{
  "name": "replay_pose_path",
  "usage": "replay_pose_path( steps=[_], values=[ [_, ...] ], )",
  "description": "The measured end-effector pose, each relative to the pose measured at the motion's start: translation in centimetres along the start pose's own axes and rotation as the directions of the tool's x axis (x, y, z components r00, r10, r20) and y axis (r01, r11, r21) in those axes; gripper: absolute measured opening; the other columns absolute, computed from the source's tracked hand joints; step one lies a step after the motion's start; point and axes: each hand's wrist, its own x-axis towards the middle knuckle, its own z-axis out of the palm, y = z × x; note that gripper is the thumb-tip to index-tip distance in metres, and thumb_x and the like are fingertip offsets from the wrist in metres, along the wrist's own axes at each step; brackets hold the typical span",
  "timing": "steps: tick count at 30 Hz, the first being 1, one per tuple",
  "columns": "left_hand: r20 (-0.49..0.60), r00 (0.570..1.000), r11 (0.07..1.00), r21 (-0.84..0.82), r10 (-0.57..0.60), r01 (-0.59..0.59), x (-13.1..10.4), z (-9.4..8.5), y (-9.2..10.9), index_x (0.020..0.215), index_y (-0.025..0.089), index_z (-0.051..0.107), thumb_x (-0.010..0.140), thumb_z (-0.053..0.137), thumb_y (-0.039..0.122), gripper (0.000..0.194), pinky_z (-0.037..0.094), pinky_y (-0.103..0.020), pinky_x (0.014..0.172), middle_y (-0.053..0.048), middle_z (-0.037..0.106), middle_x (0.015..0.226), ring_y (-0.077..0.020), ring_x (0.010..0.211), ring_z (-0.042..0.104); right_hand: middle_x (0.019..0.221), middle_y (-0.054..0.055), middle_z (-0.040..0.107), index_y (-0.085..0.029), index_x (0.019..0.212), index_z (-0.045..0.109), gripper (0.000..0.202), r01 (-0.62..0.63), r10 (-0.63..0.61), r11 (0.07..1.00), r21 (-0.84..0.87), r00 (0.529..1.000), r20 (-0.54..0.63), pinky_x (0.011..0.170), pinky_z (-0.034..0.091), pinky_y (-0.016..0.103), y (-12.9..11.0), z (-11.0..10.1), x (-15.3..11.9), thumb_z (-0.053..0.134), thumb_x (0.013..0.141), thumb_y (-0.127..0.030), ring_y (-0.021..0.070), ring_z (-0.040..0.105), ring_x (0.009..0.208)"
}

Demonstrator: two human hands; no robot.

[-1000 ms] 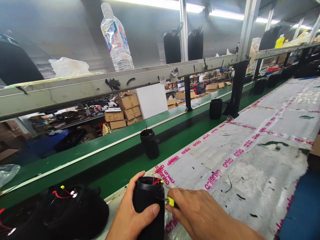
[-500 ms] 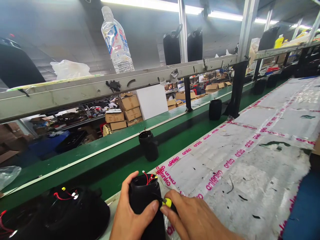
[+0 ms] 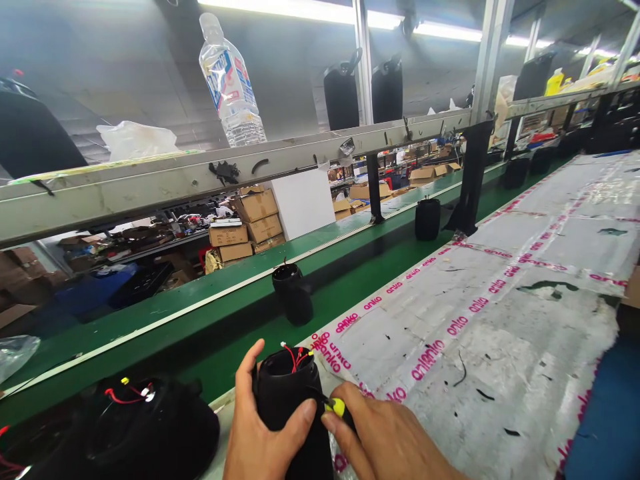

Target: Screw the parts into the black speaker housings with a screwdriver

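Note:
My left hand (image 3: pixel 267 430) is wrapped round a black cylindrical housing (image 3: pixel 285 390), thumb pressed on its near side. Red wires (image 3: pixel 296 360) with small white and yellow connectors stick up from its open top. In my right hand (image 3: pixel 385 433) is a small tool with a yellow and black handle (image 3: pixel 338 407). Its tip meets the housing's right side beside my left thumb; the tip's exact shape is hard to make out. At the lower left lie larger black housings (image 3: pixel 155 433), also with wires and connectors showing.
A green conveyor belt (image 3: pixel 240 340) runs past, carrying a black housing (image 3: pixel 295 300) and another one (image 3: pixel 427 219) farther along. To the right is a worktop covered in printed plastic (image 3: pixel 450 373) with black scraps on it. Above the belt, a rail shelf (image 3: pixel 295 150) holds a water bottle (image 3: pixel 233 87).
My left forefinger has lifted slightly off the housing's rim. The tool stays against the housing's side, and the view has shifted a little.

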Motion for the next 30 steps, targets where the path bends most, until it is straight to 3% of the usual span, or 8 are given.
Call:
replay_pose_path(
  steps=[3,8,16,30],
  values=[
    [-0.055,0.998,1.0,0.002,0.002,-0.002,0.1,0.1,0.1,0.154,0.023,0.032,0.06,0.078,0.048,0.107,0.052,-0.051,0.097,-0.011,0.066,0.124,-0.035,0.108,0.066,0.061,0.0,0.067,-0.022,0.094,0.051,0.007,0.031,-0.033,0.999,-0.036,0.997,-0.073,0.042,0.023,0.035,0.0,0.2,-0.1,0.045,0.097,-0.021,0.0249,0.068,0.047],
    [0.012,0.999,0.999,-0.043,-0.034,0.034,0.2,-0.1,0.2,0.13,0.025,0.053,0.058,0.082,0.052,0.083,0.059,-0.038,0.08,-0.004,0.077,0.103,-0.029,0.091,0.071,0.057,-0.002,0.064,-0.022,0.094,0.049,0.01,0.074,-0.087,0.993,-0.087,0.982,-0.166,0.04,0.024,0.034,-0.2,0.5,0.3,0.041,0.098,-0.019,0.0232,0.065,0.042],
    [-0.053,0.998,0.998,0.055,-0.019,0.022,-0.1,-0.1,0.1,0.127,0.024,0.053,0.06,0.08,0.053,0.078,0.053,-0.045,0.087,-0.007,0.071,0.108,-0.0305,0.091,0.068,0.055,-0.004,0.061,-0.024,0.094,0.046,0.014,0.003,-0.062,0.976,-0.22,0.963,-0.262,0.039,0.024,0.03,-0.7,1.7,0.1,0.038,0.105,-0.025,0.0185,0.062,0.039],
    [-0.108,0.994,0.991,0.134,-0.001,0.016,-0.2,0.1,0.3,0.123,0.021,0.054,0.061,0.077,0.053,0.073,0.054,-0.044,0.083,-0.008,0.067,0.107,-0.0301,0.089,0.066,0.055,-0.003,0.06,-0.024,0.092,0.047,0.017,-0.05,0.003,0.981,-0.189,0.971,-0.241,0.039,0.024,0.03,-1.2,2.4,0.4,0.044,0.106,-0.033,0.0166,0.06,0.039]
  ],
)
